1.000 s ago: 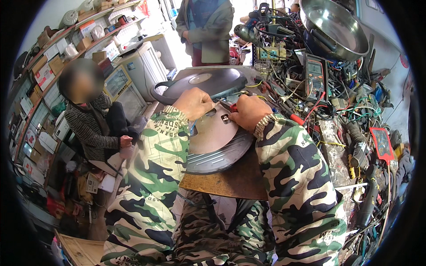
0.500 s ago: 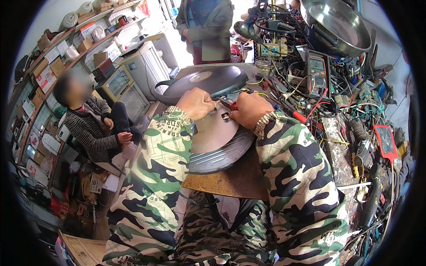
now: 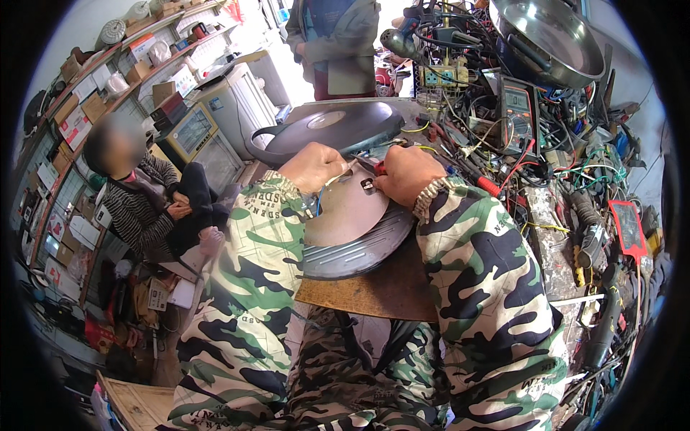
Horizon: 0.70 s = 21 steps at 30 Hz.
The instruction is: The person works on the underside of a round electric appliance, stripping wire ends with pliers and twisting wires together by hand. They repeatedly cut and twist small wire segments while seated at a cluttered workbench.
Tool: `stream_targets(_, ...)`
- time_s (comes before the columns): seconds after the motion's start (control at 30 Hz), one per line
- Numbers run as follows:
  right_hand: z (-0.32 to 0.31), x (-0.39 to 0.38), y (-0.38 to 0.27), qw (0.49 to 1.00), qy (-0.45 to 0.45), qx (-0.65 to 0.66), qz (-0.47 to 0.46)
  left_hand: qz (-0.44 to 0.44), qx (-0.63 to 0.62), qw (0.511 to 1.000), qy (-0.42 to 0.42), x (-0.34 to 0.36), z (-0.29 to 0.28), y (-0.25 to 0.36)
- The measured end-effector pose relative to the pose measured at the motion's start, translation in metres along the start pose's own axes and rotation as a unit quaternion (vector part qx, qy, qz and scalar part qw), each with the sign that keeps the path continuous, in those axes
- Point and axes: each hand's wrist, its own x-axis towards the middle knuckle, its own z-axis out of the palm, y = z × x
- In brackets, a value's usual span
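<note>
Table (image 3: 366, 300), wooden, front edge at six o'clock from the pale disc; clock hours below are also read from that disc. Standing person (image 3: 338, 43) at twelve. Seated person (image 3: 136, 201) at nine, own hands drawn together at the knee over the last half second, not touching the work. Steel pan (image 3: 582, 75) between one and two, well apart.

Black round cover (image 3: 359, 133) just beyond the disc at twelve. Ribbed round base (image 3: 359, 261) lies on the table; pale disc (image 3: 352, 215) sits on it, tilt hard to judge. Multimeter (image 3: 516, 118) at two, amid tangled wires.

Left hand (image 3: 314, 169) at the disc's eleven o'clock, fingers narrow, tips together; cannot tell what, if anything, is pinched. Right hand (image 3: 410, 174) at two, closed around a red-handled tool (image 3: 379, 168), its working end mostly hidden. Both hands barely shift over the last second, so the work appears to stay at one small spot by the disc's far edge.

Slotted opening (image 3: 368, 185) bare at one. Blue wire (image 3: 318, 206) below the left hand.
</note>
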Motion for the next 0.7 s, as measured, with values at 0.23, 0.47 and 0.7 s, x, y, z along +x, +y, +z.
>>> stream_targets(0.23, -0.002, 0.002, 0.002, 1.000, -0.018, -0.003, 0.004, -0.057, 0.017, 0.998, -0.022, -0.006, -0.004, 0.022)
stream_targets(0.47, 0.001, 0.002, 0.001, 1.000, -0.004, 0.002, -0.006, -0.009, 0.115, 0.993, 0.039, -0.008, 0.004, 0.019)
stream_targets(0.7, -0.002, 0.001, -0.001, 1.000, -0.012, 0.006, 0.006, 0.020, 0.176, 0.982, 0.069, -0.026, 0.010, 0.035)
